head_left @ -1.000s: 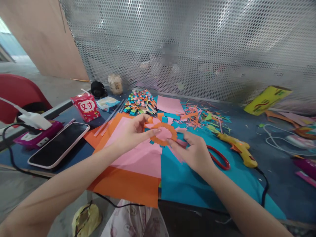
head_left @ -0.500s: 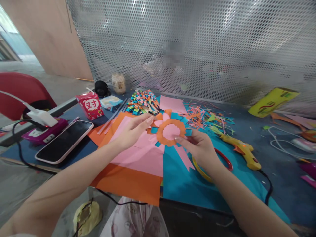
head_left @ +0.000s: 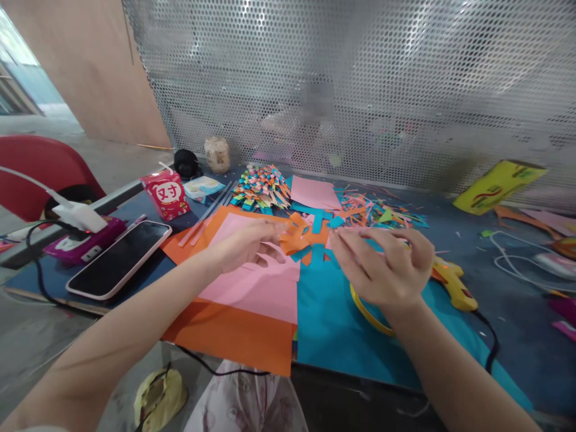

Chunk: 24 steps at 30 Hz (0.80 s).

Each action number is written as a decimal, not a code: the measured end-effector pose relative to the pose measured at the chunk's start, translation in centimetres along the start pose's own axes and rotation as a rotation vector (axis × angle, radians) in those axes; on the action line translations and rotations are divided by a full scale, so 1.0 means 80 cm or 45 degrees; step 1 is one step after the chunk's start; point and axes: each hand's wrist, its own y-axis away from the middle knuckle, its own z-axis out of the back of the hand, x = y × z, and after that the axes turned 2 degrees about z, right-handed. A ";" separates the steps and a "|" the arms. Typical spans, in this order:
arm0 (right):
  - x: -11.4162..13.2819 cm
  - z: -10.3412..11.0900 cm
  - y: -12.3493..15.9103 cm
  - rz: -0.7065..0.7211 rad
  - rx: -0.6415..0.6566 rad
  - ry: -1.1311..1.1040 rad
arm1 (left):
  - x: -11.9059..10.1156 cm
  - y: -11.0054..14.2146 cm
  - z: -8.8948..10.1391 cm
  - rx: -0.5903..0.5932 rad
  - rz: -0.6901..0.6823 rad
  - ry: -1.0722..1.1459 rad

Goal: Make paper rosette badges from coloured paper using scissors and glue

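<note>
A paper flower [head_left: 318, 239] with its strip-covered side towards me is held up over the blue sheet [head_left: 335, 336]. It shows orange and blue paper strips crossing at the middle. My right hand [head_left: 384, 264] pinches the flower's right edge between thumb and fingertips. At the left edge, an orange loop meets the fingertips of my left hand [head_left: 254, 245], whose lower fingers hang loosely curled. Beneath that hand lie pink paper [head_left: 243, 294] and an orange sheet [head_left: 234, 333]. A round yellow-rimmed ring [head_left: 371, 315] lies partly hidden under my right hand.
A yellow glue gun [head_left: 456, 288] lies right of my right hand, its cable trailing forward. Behind are a bundle of coloured strips [head_left: 262, 189] and paper scraps [head_left: 382, 210]. A phone [head_left: 119, 258], power strip [head_left: 85, 243] and red drink carton [head_left: 166, 195] stand left.
The flower has been turned over, from its scalloped orange ring with pink centre to the side with crossed strips. My right hand has rolled over, its back now upward, and hides more of the glue gun.
</note>
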 end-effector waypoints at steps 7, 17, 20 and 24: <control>0.007 0.002 -0.005 0.036 0.024 0.011 | 0.013 -0.006 -0.009 0.119 0.046 0.177; 0.010 0.003 -0.004 -0.017 0.042 -0.052 | 0.015 -0.004 -0.009 0.060 0.009 0.194; 0.010 0.004 -0.004 -0.022 0.028 -0.054 | 0.014 -0.004 -0.009 0.084 -0.017 0.171; 0.011 0.005 -0.005 -0.018 0.013 -0.068 | 0.014 -0.004 -0.009 0.116 -0.013 0.146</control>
